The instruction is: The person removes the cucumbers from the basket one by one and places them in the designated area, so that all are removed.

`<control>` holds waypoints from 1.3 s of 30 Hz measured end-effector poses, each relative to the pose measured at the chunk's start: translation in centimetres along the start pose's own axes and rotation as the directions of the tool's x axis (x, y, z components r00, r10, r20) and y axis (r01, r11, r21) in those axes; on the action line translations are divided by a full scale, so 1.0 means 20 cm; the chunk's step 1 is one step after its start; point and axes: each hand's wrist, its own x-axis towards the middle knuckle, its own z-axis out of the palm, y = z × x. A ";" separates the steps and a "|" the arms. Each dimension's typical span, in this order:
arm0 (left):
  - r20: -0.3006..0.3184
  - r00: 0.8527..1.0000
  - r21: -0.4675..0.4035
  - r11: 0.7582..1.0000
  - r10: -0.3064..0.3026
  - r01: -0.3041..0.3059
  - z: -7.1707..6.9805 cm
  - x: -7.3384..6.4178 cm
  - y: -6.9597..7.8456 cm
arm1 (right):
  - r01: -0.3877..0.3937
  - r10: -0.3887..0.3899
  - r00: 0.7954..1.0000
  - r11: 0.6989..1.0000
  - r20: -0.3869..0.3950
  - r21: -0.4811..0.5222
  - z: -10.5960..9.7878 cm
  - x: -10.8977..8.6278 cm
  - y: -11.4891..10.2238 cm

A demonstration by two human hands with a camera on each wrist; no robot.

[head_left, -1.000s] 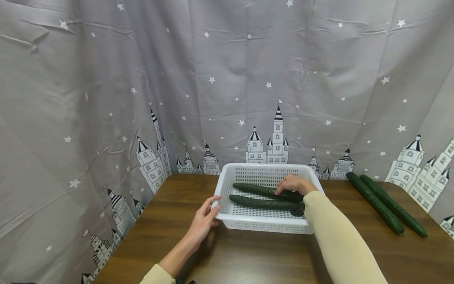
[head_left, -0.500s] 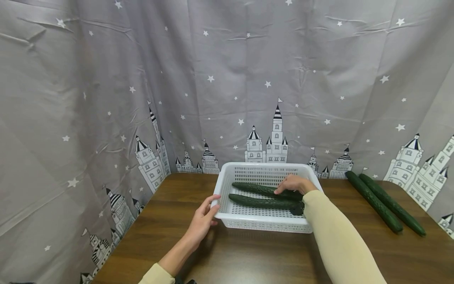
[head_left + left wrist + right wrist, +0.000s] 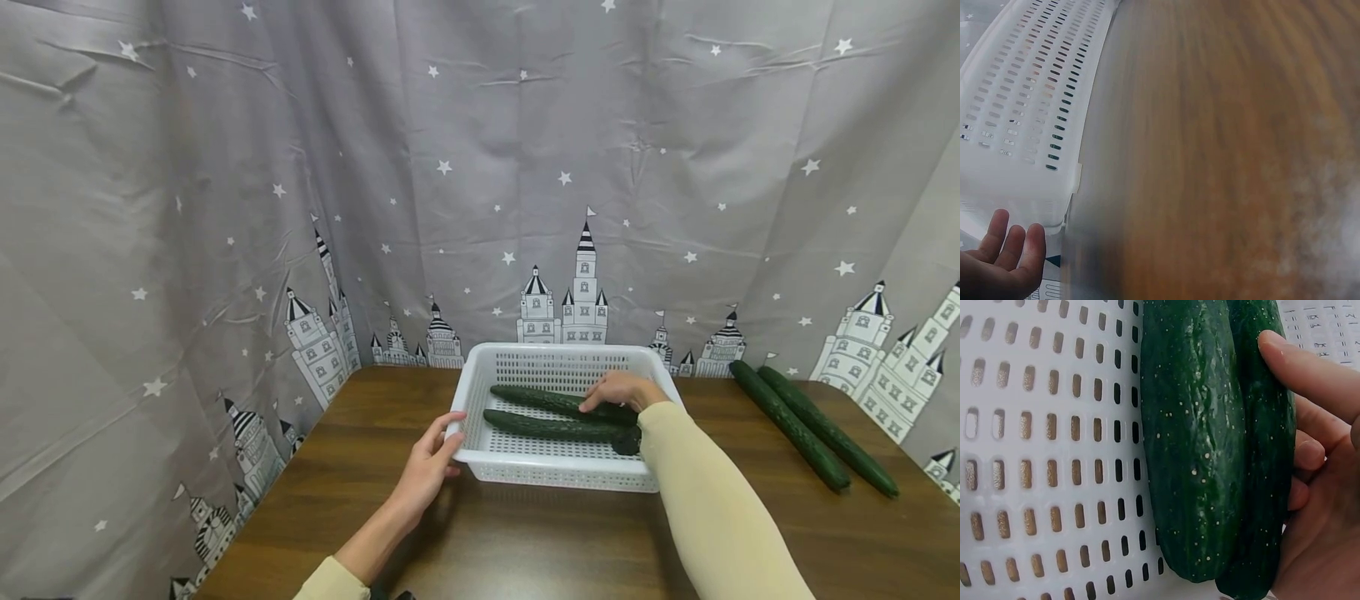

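1. Cucumber (image 3: 540, 400), dark green and bumpy, lies lengthwise inside the white basket (image 3: 555, 461), toward the basket's far wall.
2. Right hand (image 3: 618, 390), reaching in over the basket's right end, has thumb and curled fingers clamped on that cucumber.
3. Second cucumber (image 3: 551, 427) lies lengthwise inside the basket too, closer to its near wall.
4. Left hand (image 3: 429, 462) grips the basket's left end, thumb and forefinger at the rim; whether the lower fingers press its outer wall, I cannot tell.
5. Third cucumber (image 3: 791, 427) and fourth cucumber (image 3: 828, 433) lie slanted, side by side, well to the right of the basket.
6. Brown wooden table (image 3: 555, 542) carries the basket.
7. Grey curtain (image 3: 480, 125), printed with stars and castles, hangs behind the basket and to its left.
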 end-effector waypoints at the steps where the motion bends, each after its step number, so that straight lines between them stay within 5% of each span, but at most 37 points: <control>1: 0.002 1.000 0.002 1.000 0.001 -0.001 0.00 0.00 0.00 | 0.001 -0.001 1.000 1.000 0.002 -0.004 0.00 0.00 0.00; 28: -0.013 1.000 -0.008 1.000 0.003 -0.003 0.00 0.00 0.00 | -0.012 0.013 0.999 0.999 -0.037 0.034 0.02 0.01 0.02; 39: -0.010 1.000 -0.011 1.000 0.010 -0.010 0.00 0.00 0.00 | 0.049 -0.047 0.997 0.999 -0.062 0.023 0.03 0.02 0.01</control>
